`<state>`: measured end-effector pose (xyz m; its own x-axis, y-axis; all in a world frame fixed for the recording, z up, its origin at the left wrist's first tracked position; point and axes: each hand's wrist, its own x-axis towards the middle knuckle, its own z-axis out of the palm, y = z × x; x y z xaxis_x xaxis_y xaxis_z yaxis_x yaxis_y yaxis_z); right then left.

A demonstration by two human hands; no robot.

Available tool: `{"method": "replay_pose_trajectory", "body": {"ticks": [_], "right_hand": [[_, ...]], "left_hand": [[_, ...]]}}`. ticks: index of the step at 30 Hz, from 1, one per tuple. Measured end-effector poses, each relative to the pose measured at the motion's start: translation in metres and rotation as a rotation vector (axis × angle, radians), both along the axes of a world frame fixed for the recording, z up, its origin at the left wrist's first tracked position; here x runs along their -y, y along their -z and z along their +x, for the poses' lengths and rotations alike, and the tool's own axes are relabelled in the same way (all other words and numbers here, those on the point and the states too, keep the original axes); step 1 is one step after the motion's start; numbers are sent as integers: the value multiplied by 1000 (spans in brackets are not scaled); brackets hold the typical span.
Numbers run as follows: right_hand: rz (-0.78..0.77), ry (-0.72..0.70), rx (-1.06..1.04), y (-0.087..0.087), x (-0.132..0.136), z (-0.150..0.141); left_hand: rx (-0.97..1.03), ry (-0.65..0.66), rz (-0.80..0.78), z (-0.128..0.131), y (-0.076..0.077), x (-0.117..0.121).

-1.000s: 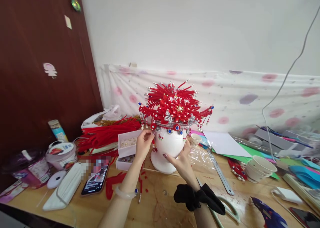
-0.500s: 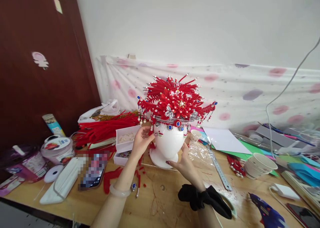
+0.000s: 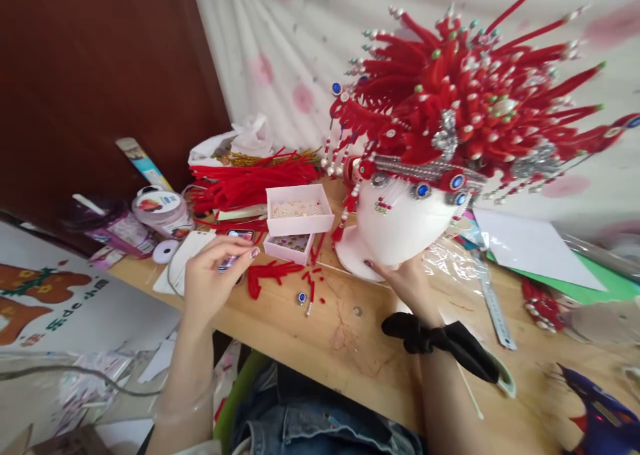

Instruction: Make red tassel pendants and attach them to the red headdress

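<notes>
A white mannequin head point(image 3: 407, 225) on a round base wears a large red headdress point(image 3: 465, 122) with beads, blue gems and silver ornaments. My right hand point(image 3: 407, 285) is at the head's neck, its thumb across the base and its other fingers partly hidden behind. A black bow band circles that wrist. My left hand point(image 3: 215, 275) is in the air over a phone point(image 3: 240, 235), away from the head. Its fingers are bent, with a gap before the thumb, and nothing shows between them.
Two small boxes point(image 3: 300, 225) of beads stand beside red stems point(image 3: 255, 182). A blue-gem piece point(image 3: 301, 298) and red scraps point(image 3: 270, 275) lie in front. To the right are a metal ruler point(image 3: 495, 308), a white sheet point(image 3: 537, 245) and a glue gun point(image 3: 600, 408).
My left hand has left the head and moved left, over the phone. My right hand remains at the neck. The view has turned downward and left, and the head appears larger and closer.
</notes>
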<state>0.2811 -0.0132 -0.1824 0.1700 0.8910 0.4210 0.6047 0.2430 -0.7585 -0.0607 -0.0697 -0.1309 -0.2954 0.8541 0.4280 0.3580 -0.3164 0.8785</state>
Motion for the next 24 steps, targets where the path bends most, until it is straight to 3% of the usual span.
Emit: {"method": "replay_pose_trajectory", "body": {"ticks": [3,6,9,12,15,18,24], "right_hand": [[-108,14,182,-1,20,2],[-223,91,267,2,47,7],[-250,134,235,3,56,9],[-179,132,62,0,33,2],[-148,-147,-181,-2,-2,-11],[-83,-107,-182,6,-25,-19],[40,-140,-153,26,-26,-21]], "left_hand": [[-67,-34,-185,-4,24,13],[-179,13,-355,2,39,21],[-294,82,-325,14,45,21],[-307,109,-179,39,48,4],[-234,167,-126,81,48,-26],[-235,328,-121,124,50,-53],[-465,325,-169,163,63,-70]]}}
